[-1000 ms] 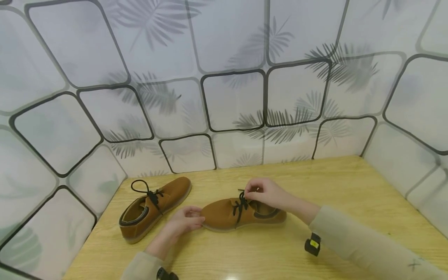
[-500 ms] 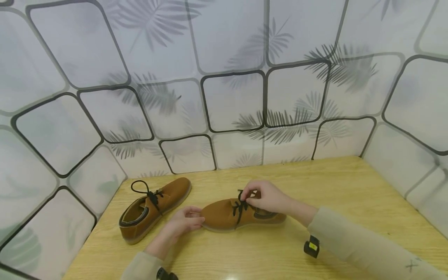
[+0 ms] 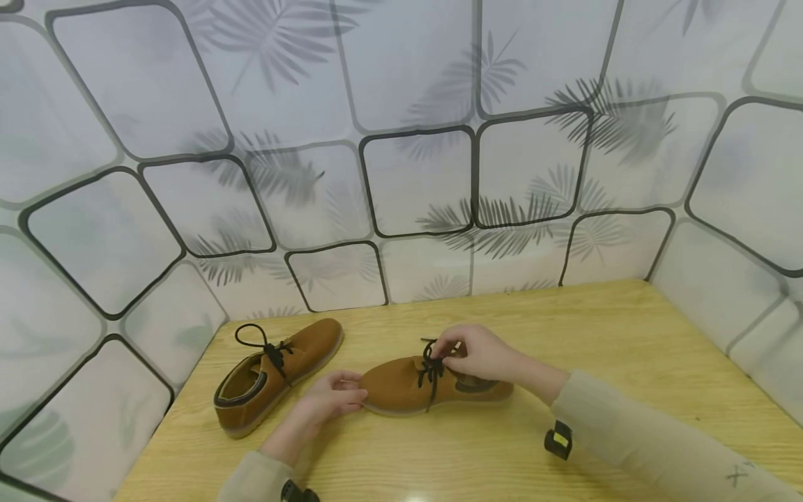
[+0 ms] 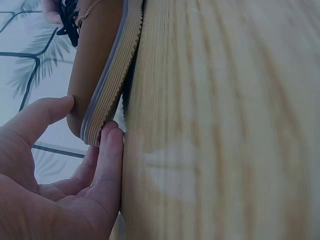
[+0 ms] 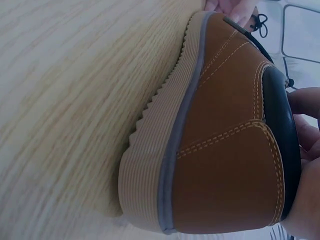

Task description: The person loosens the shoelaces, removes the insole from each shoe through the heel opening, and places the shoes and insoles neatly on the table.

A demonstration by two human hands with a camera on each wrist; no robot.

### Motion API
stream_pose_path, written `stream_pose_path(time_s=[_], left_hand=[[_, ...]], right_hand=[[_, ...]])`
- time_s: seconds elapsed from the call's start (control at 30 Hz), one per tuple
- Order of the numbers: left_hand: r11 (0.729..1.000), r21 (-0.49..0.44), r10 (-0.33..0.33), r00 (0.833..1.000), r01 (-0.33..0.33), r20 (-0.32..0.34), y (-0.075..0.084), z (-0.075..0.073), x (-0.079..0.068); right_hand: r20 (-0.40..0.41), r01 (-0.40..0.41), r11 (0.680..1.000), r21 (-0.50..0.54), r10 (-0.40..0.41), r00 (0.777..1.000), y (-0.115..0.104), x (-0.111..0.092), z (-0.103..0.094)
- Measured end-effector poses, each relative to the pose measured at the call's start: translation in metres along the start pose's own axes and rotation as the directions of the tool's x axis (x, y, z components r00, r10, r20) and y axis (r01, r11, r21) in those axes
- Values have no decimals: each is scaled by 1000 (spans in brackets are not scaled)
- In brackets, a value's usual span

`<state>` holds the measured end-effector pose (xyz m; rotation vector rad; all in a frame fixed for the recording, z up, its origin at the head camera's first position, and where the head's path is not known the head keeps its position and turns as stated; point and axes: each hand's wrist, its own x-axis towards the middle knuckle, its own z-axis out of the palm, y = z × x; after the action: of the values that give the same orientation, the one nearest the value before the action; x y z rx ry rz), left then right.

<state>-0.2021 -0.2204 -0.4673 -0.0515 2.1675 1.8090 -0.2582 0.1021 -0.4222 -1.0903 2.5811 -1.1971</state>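
Note:
A brown leather shoe (image 3: 392, 387) with a pale ribbed sole lies on the table, its toe to the left. My left hand (image 3: 326, 401) holds the toe; in the left wrist view the thumb presses on the leather (image 4: 92, 60) while the fingertips reach under the sole. Over the shoe's opening, my right hand (image 3: 479, 351) pinches the black shoelace (image 3: 431, 368) by its knot. A loop and a loose end stick up, and another end hangs down the near side. The right fingertips are partly hidden behind the dark collar (image 5: 280, 135) in the right wrist view.
A matching brown shoe (image 3: 307, 347) stands to the left, angled with its toe toward the back, a lace loop rising from it. Patterned walls (image 3: 420, 181) enclose the wooden table (image 3: 602, 328) at the back and both sides.
My right hand has shifted slightly left, closer to the lace knot. The upper lace end now points further left, and the hanging end has swung slightly right. My left hand stays on the toe.

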Motion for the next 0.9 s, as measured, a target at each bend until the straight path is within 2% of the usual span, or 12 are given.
stream_pose_path(time_s=[0.13, 0.4, 0.6, 0.9], left_hand=[[1000, -3, 1, 1000, -1, 4, 0, 0, -1], [1000, 0, -2, 1000, 2, -8, 2, 1, -2], [1000, -5, 1, 1000, -1, -4, 1, 1, -2], [1000, -10, 1, 1000, -1, -1, 1, 1, -1]], right_hand=[[12, -21, 999, -28, 21, 1000, -1, 1, -1], [48, 42, 997, -63, -39, 998, 0, 2, -3], [67, 14, 997, -79, -9, 998, 1, 3, -3], [-33, -87, 995, -46, 85, 996, -1, 4, 0]])
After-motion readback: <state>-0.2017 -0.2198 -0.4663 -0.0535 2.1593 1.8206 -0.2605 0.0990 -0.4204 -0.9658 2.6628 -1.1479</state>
